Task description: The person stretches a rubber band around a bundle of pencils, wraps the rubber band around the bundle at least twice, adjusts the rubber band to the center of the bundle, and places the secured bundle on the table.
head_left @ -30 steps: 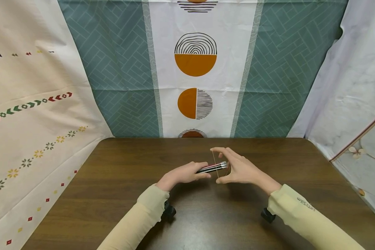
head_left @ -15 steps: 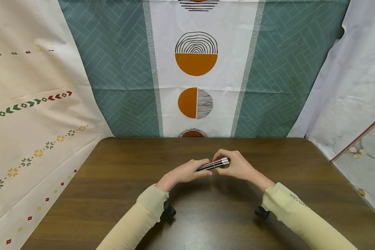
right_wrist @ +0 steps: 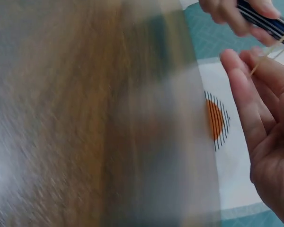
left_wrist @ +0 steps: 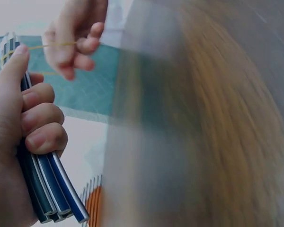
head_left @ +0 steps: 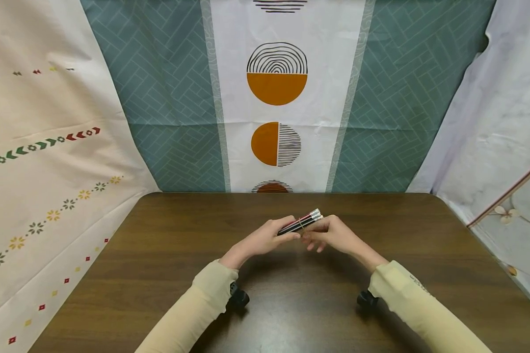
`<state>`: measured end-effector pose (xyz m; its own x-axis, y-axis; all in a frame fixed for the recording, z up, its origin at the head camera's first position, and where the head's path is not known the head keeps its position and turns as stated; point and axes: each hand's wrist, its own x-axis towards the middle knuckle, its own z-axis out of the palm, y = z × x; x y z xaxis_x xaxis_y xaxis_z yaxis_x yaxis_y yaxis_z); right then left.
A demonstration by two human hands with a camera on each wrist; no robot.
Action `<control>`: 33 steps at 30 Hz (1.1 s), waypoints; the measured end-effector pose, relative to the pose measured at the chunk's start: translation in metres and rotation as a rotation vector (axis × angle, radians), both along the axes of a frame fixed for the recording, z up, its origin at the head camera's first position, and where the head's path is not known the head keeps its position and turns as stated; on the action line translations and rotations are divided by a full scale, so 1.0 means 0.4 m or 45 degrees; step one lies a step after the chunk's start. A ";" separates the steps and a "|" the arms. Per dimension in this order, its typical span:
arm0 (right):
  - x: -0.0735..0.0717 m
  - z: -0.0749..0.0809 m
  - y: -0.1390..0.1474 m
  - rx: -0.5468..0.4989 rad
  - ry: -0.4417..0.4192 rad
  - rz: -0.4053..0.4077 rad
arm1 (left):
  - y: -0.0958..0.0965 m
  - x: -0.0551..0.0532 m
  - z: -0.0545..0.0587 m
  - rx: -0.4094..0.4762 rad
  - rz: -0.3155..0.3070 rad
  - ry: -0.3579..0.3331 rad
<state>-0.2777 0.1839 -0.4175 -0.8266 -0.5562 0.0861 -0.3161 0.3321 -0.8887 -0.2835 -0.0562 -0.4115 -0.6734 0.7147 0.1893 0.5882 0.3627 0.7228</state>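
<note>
My left hand (head_left: pixel 265 238) grips a bundle of dark striped pencils (head_left: pixel 298 224), which slants up to the right over the table. Their white ends stick out past the thumb, and in the left wrist view the fingers curl round the pencils' dark shafts (left_wrist: pixel 57 189). A thin yellowish rubber band (left_wrist: pixel 61 44) loops round the bundle near the white ends and stretches across to the right hand. My right hand (head_left: pixel 335 238), close beside the bundle, pinches the stretched part of the band (right_wrist: pixel 262 64) between thumb and fingers.
Beneath both hands lies a brown wooden table (head_left: pixel 159 274). A patterned cloth (head_left: pixel 176 98) hangs behind its far edge, with pale cloths at the left and right sides. Each wrist carries a small black camera, the left one (head_left: pixel 238 297) hanging below its sleeve.
The right hand, first spreading the band wide around the pencil ends, closed in on the bundle, then drew to its near side with the band. The bundle's white ends have tilted upward.
</note>
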 end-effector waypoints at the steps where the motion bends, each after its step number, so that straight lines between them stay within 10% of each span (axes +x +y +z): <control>1: 0.001 0.000 -0.003 0.018 -0.027 0.022 | 0.002 0.001 0.005 0.027 0.004 0.002; 12: 0.036 0.013 -0.013 0.113 -0.014 0.177 | -0.001 -0.008 0.025 0.247 0.220 -0.102; 19: 0.060 0.036 -0.027 -0.135 0.110 0.159 | 0.000 -0.026 -0.005 0.251 0.343 -0.320; 27: 0.081 0.049 -0.083 -0.408 0.303 -0.061 | 0.015 -0.031 -0.036 0.268 0.293 -0.708; 33: 0.101 0.035 -0.121 -0.442 0.453 -0.316 | 0.025 -0.018 -0.040 0.323 0.357 -0.779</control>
